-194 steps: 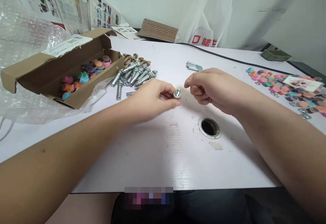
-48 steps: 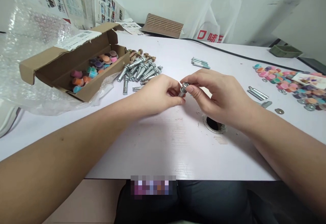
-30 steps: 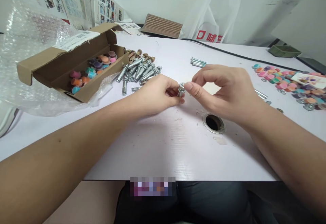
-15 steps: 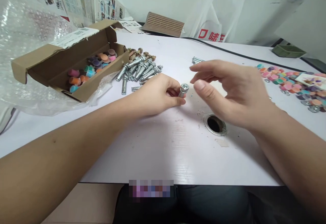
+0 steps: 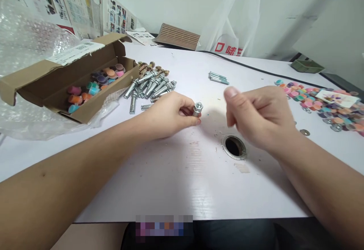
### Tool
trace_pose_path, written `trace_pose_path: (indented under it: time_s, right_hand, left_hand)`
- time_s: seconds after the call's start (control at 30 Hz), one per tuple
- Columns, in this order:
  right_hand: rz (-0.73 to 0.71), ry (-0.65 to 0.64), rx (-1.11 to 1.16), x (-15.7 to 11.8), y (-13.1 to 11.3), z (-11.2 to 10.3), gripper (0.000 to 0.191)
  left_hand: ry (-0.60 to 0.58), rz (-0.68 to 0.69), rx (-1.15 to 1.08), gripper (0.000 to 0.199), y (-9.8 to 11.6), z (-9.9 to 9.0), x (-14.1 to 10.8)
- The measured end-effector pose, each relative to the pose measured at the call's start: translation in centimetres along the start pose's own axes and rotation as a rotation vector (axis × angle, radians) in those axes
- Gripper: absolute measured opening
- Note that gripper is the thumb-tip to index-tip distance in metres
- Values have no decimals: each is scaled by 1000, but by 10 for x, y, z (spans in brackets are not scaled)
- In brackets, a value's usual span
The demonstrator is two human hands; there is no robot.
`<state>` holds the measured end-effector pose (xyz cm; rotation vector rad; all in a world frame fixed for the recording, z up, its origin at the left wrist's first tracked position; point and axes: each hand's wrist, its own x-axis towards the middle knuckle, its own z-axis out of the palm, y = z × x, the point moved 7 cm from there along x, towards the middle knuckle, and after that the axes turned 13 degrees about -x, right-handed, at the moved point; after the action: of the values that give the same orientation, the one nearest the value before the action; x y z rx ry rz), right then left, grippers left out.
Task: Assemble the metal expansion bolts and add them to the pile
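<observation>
My left hand (image 5: 173, 115) is closed around a silver expansion bolt (image 5: 198, 108), pinching it between thumb and fingers. The bolt's hex nut end points up, while its lower part is hidden by the fingers. To the right of the bolt, apart from it, my right hand (image 5: 260, 115) is raised over the table with fingers curled in and thumb up. Nothing shows in it. Beyond my left hand lies a pile of silver expansion bolts (image 5: 153, 85), with brass-coloured ones (image 5: 152, 66) behind.
An open cardboard box (image 5: 96, 108) with small coloured pots stands on bubble wrap (image 5: 31, 125) at left. Several thin screws (image 5: 218, 77) lie behind my hands. Coloured pieces (image 5: 309, 100) and washers (image 5: 305, 132) are at right. A round hole (image 5: 233, 146) sits before my right hand.
My right hand has curled its fingers and turned, its thumb now pointing up. My left hand keeps hold of the expansion bolt. The view has shifted slightly, and the thin screws show more fully.
</observation>
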<state>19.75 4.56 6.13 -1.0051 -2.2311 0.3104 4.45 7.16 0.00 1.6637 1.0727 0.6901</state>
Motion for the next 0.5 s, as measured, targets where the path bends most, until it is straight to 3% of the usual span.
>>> trace_pose_path:
  time_s: [0.03, 0.1, 0.17, 0.27, 0.37, 0.5]
  right_hand:
    - [24, 47, 15, -1, 2, -4, 66]
    - [39, 77, 12, -1, 4, -5, 52]
    - [34, 3, 0, -1, 5, 2, 45]
    - [41, -117, 48, -2, 6, 12, 58]
    - [129, -24, 110, -5, 16, 3, 73]
    - [200, 70, 56, -8, 33, -6, 67]
  left_hand:
    - [3, -7, 3, 17, -1, 0, 0]
    - [-9, 6, -13, 17, -1, 1, 0]
    - [-30, 31, -45, 16, 0, 2, 0]
    - [-29, 29, -40, 18, -1, 1, -1]
    - [-18, -5, -4, 18, -2, -1, -2]
    - [-13, 23, 83, 21, 1, -3, -4]
